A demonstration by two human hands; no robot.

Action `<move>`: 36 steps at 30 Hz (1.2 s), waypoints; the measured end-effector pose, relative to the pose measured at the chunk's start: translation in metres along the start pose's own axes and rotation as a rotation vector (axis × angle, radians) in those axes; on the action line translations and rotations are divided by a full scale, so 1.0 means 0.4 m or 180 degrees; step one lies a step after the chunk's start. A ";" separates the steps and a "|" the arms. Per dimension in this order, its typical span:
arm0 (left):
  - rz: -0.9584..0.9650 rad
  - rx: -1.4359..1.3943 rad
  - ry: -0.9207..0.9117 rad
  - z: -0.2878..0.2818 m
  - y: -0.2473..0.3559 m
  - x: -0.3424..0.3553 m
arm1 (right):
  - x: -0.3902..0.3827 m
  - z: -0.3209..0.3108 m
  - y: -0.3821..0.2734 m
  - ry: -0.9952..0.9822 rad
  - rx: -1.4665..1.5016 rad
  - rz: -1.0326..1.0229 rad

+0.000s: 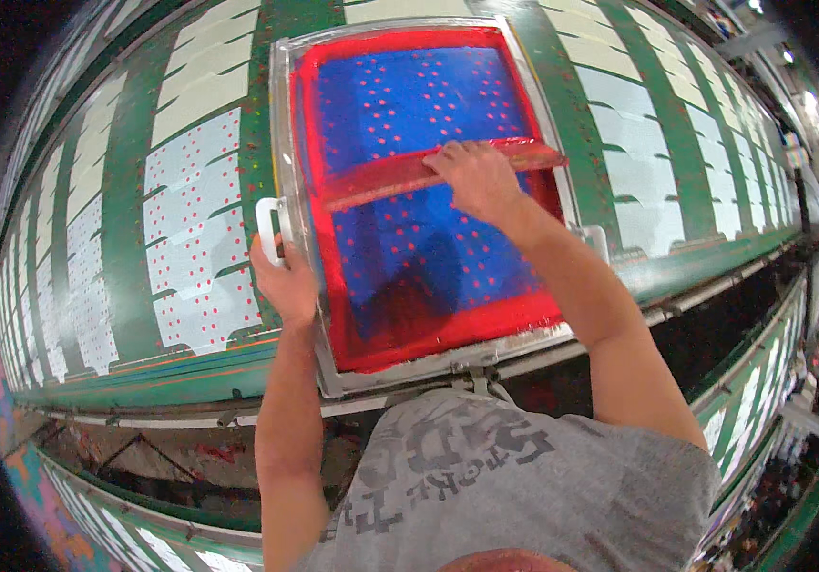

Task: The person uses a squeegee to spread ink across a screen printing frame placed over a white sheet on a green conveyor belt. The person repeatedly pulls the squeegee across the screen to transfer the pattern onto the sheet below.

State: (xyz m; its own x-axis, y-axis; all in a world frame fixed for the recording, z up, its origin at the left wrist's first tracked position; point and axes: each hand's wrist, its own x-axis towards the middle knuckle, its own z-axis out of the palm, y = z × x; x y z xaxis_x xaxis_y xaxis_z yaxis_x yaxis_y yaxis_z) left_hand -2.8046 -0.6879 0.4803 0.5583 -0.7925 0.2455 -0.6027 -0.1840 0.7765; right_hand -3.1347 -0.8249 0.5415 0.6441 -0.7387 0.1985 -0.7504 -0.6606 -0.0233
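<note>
A screen printing frame (pixel 330 355) lies on the long green table, its blue mesh (pixel 371 95) dotted with small red spots and bordered by red ink (pixel 318 276). My right hand (pixel 478 178) is closed over the top edge of a red-smeared squeegee (pixel 381 183), which spans the mesh from side to side and leans a little. At the frame's left side my left hand (pixel 284 276) grips a white handle (pixel 266 229); its fingers wrap behind and are partly hidden. What lies beneath the screen is hidden.
White fabric pieces with red dots (pixel 195 229) lie in a column to the left. Plain white pieces (pixel 638 162) lie to the right, cream ones (pixel 204 62) farther back. Another white handle (pixel 595 240) is on the frame's right. A metal rail (pixel 171 417) runs along the table's near edge.
</note>
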 end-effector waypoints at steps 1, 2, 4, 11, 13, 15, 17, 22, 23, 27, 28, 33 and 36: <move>0.0026 -0.0052 -0.0013 -0.001 0.000 -0.001 | 0.051 0.014 0.035 -0.0046 -0.0032 0.0001; 0.0049 -0.0102 -0.0023 0.000 -0.001 -0.001 | 0.101 0.024 0.074 -0.0094 -0.0063 -0.0005; 0.0089 0.0166 0.0036 0.001 -0.006 -0.001 | 0.200 0.050 0.142 -0.0138 -0.0053 0.0053; 0.0140 0.0432 0.0010 0.002 -0.015 -0.003 | 0.489 0.130 0.344 0.0017 -0.0167 0.0071; 0.0078 0.0358 -0.0022 0.001 -0.012 -0.004 | 0.541 0.144 0.385 0.0017 -0.0141 0.0028; 0.0032 0.0435 -0.0050 -0.001 -0.009 -0.005 | 0.590 0.141 0.429 -0.0049 -0.0062 -0.0002; -0.0038 0.0460 -0.0068 -0.001 -0.006 -0.005 | 0.619 0.139 0.458 -0.0274 -0.0118 0.0139; -0.0223 0.0400 -0.0147 -0.007 0.008 -0.006 | 0.635 0.146 0.473 -0.0280 -0.0306 0.0260; -0.0276 0.0457 -0.0168 -0.010 0.011 -0.007 | 0.635 0.144 0.473 -0.0161 -0.0370 0.0224; -0.0276 0.0596 -0.0207 -0.009 0.019 -0.005 | 0.639 0.116 0.475 -0.0467 -0.0212 0.0139; -0.0200 0.0608 -0.0183 -0.008 0.018 -0.004 | 0.634 0.105 0.474 -0.0555 -0.0076 0.0115; 0.0033 0.0572 -0.0033 0.001 0.002 -0.006 | 0.574 0.063 0.413 -0.0993 -0.0140 0.0082; 0.0043 0.0510 -0.0041 0.000 -0.009 -0.006 | 0.492 0.029 0.361 -0.1127 0.0190 0.0109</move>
State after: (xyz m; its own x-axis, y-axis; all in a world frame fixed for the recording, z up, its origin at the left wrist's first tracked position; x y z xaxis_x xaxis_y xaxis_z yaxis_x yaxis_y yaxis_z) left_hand -2.8039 -0.6852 0.4767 0.5427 -0.8028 0.2469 -0.6938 -0.2628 0.6705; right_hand -3.1144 -1.0672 0.5658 0.6380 -0.7543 -0.1549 -0.7692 -0.6336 -0.0833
